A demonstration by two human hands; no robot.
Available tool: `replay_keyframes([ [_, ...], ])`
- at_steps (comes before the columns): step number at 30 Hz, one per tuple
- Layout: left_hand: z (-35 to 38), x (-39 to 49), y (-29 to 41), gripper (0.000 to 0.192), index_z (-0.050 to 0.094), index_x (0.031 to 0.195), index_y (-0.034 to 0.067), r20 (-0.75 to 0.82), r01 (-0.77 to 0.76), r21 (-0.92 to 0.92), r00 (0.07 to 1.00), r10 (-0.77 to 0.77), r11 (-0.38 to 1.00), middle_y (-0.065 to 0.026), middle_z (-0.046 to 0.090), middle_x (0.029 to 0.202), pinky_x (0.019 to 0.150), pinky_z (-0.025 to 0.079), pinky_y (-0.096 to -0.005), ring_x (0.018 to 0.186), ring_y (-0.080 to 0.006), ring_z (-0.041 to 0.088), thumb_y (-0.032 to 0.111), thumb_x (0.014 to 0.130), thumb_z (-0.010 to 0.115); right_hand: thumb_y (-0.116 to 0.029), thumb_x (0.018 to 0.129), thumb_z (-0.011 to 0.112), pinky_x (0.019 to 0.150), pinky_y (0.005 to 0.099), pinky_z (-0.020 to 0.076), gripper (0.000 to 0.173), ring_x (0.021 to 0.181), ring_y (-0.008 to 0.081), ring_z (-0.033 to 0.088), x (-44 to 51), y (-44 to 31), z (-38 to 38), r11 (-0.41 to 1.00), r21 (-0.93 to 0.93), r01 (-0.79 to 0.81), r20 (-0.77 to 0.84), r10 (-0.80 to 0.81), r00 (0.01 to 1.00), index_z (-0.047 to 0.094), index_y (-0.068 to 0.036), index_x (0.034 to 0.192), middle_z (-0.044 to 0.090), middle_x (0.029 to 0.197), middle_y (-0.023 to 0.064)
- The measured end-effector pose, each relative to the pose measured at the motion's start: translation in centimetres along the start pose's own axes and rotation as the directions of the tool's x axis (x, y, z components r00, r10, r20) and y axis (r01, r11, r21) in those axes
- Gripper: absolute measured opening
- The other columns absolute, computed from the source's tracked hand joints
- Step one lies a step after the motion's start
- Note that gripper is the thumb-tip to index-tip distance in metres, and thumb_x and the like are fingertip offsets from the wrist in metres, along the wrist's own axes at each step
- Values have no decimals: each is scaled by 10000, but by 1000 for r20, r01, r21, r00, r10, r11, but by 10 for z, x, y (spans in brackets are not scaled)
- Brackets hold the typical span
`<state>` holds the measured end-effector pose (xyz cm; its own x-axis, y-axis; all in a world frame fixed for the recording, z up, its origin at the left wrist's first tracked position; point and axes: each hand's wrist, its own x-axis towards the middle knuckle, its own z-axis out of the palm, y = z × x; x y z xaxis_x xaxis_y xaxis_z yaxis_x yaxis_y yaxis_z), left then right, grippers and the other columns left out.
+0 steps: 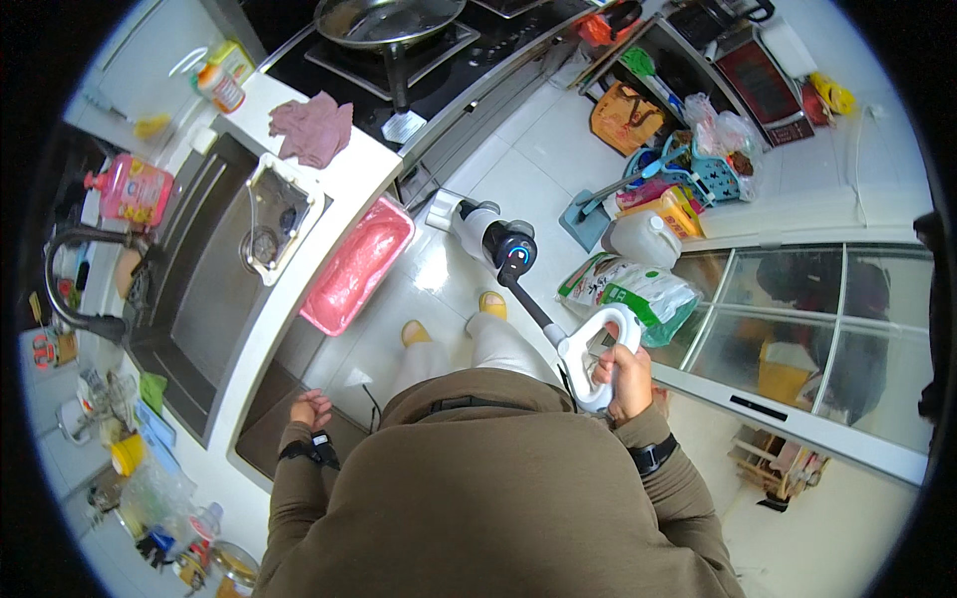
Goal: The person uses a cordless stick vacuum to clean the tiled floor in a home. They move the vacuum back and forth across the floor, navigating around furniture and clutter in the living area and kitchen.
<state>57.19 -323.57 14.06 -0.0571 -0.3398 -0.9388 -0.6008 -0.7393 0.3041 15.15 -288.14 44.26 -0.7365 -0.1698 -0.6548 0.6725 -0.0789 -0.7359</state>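
My right hand is closed around the white loop handle of an upright floor cleaner, right of my body. Its dark shaft runs from the handle up to a white and black body with a lit round display. The white head of the cleaner rests on the tiled floor beside the stove cabinet. My left hand hangs near the counter edge at my left side, fingers loosely curled and apart, holding nothing. A pink plastic tub stands on the floor between the counter and the cleaner.
Left is a counter with a dark sink, a mauve cloth and a pink pump bottle. A frying pan sits on the stove. Right stand a blue dustpan, a white jug, a filled plastic bag and a glass sliding door.
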Motion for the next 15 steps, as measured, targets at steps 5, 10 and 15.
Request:
replay_keyframes([
  [5, 10, -1, 34, 351, 508, 1202, 134, 113, -43, 89, 993, 32, 995, -73, 588, 1089, 687, 526, -377, 923, -193, 594, 200, 901, 341, 24, 729, 483, 431, 278, 343, 375, 443, 151, 419, 9, 17, 31, 981, 183, 63, -48, -55, 997, 454, 18, 1103, 427, 602, 54],
  [10, 6, 0, 46, 373, 498, 1212, 93, 186, -47, 48, 982, 37, 998, -110, 582, 1075, 728, 520, -389, 921, -226, 594, 87, 862, 370, 11, 732, 485, 432, 278, 344, 369, 449, 143, 418, 32, 14, 38, 961, 255, 106, -127, -75, 989, 459, 9, 1100, 434, 607, 48],
  [15, -18, 6, 38, 339, 517, 1192, 131, 109, 16, -10, 994, -15, 1000, -78, 601, 1059, 673, 541, -407, 873, -194, 611, 94, 886, 376, 2, 734, 489, 424, 273, 345, 309, 451, 133, 417, 59, 6, 30, 968, 187, 165, -161, -135, 978, 478, -8, 1042, 442, 613, 46],
])
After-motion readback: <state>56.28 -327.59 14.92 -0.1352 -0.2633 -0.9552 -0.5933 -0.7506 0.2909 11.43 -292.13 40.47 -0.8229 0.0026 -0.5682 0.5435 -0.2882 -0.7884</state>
